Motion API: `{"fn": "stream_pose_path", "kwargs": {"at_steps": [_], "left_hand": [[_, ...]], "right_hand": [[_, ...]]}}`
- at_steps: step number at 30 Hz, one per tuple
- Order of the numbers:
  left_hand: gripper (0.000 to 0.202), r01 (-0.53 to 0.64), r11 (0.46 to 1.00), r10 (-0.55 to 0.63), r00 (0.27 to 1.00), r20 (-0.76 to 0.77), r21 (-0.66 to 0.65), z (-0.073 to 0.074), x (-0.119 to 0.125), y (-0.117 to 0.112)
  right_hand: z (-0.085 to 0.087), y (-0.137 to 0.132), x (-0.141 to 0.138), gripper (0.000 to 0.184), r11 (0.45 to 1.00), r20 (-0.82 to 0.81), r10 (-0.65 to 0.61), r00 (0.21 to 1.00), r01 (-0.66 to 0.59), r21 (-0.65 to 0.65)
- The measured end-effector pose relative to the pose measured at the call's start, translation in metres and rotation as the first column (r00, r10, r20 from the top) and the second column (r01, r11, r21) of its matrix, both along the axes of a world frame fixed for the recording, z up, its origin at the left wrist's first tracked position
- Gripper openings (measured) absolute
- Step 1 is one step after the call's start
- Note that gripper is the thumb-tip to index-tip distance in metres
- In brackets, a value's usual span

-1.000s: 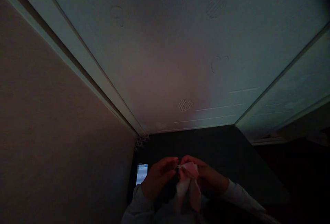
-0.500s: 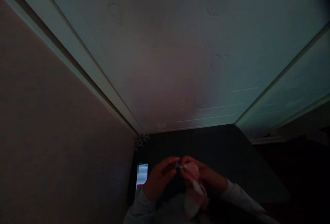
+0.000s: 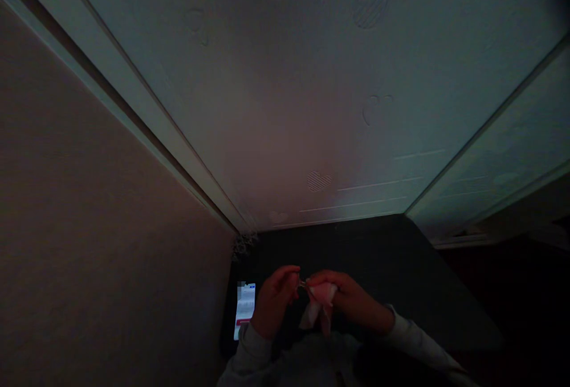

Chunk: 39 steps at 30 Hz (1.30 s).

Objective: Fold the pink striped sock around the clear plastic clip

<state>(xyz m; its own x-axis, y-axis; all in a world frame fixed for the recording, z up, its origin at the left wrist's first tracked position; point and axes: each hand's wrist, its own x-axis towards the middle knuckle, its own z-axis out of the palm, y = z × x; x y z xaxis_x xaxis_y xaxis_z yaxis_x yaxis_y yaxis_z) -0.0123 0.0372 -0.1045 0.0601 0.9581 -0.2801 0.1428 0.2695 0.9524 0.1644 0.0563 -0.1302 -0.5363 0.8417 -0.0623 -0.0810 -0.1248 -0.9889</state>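
Observation:
In dim light, my left hand (image 3: 271,303) is closed, its fingertips pinching one end of a small, thin, shiny piece (image 3: 302,284) whose kind I cannot make out. My right hand (image 3: 350,297) grips a soft pink-and-white cloth (image 3: 321,301), which is bunched around the other end of that piece. Loose corners of the cloth hang below the fingers. Both hands are close together above the dark tabletop (image 3: 356,244).
A lit phone (image 3: 244,310) lies left of my left hand. Several small, thin, greyish pieces (image 3: 244,246) are heaped in the table's far left corner. A pale panel with heart patterns (image 3: 285,108) rises behind the table, and a wall (image 3: 111,227) stands at the left.
The cloth has been drawn up and bunched, so less of it hangs down. My right hand has shifted slightly left, and my left fingers have changed their hold on the small piece.

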Motion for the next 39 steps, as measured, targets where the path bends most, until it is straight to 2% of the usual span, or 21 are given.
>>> {"fn": "stream_pose_path", "kwargs": {"at_steps": [3, 6, 12, 16, 23, 28, 30, 32, 35, 36, 39], "left_hand": [[0.037, 0.008, 0.999, -0.011, 0.998, -0.057, -0.044, -0.003, 0.000, 0.000], [0.039, 0.006, 0.998, -0.010, 0.999, -0.051, -0.067, -0.002, 0.001, 0.000], [0.032, 0.021, 0.990, -0.028, 0.999, -0.046, -0.138, 0.000, -0.001, 0.000], [0.030, 0.068, 0.989, -0.067, 0.998, 0.015, -0.128, -0.003, -0.005, -0.002], [0.033, 0.104, 0.987, -0.100, 0.994, 0.039, -0.126, -0.005, -0.006, -0.001], [0.033, 0.051, 0.988, -0.052, 0.999, 0.001, -0.145, -0.008, -0.005, 0.002], [0.033, 0.040, 0.991, -0.042, 0.999, -0.019, -0.129, -0.017, -0.006, 0.003], [0.034, 0.006, 0.996, -0.012, 0.998, -0.067, -0.089, -0.032, -0.006, 0.005], [0.033, -0.118, 0.992, 0.113, 0.989, -0.094, -0.047, -0.067, -0.002, 0.008], [0.032, -0.164, 0.983, 0.157, 0.984, -0.082, -0.078, -0.080, 0.001, 0.009], [0.030, -0.219, 0.954, 0.212, 0.976, -0.059, -0.204, -0.118, 0.010, 0.009]], "right_hand": [[-0.002, 0.000, 0.000, 0.021, 0.996, -0.048, 0.001, 0.999, 0.004, 0.093], [-0.003, 0.001, 0.000, 0.021, 0.991, -0.059, 0.032, 0.998, -0.024, 0.129], [0.000, -0.001, 0.000, 0.031, 0.988, 0.042, 0.076, 0.996, -0.081, 0.135], [0.004, -0.001, 0.002, 0.042, 0.985, 0.156, 0.099, 0.983, -0.120, 0.128], [0.011, -0.004, 0.001, 0.031, 0.980, 0.207, 0.129, 0.970, -0.157, 0.126], [0.005, -0.002, -0.003, 0.029, 0.989, 0.227, 0.101, 0.969, -0.122, 0.079], [-0.003, 0.000, -0.004, 0.026, 0.988, 0.261, 0.084, 0.962, -0.114, 0.101], [-0.017, 0.002, -0.007, 0.019, 0.986, 0.299, 0.062, 0.952, -0.106, 0.131], [-0.049, 0.003, -0.013, 0.017, 0.989, 0.389, -0.024, 0.921, -0.035, 0.146], [-0.062, 0.003, -0.015, 0.016, 0.989, 0.417, -0.056, 0.907, -0.008, 0.150], [-0.097, -0.002, -0.020, 0.013, 0.990, 0.488, -0.047, 0.872, -0.024, 0.138]]}}
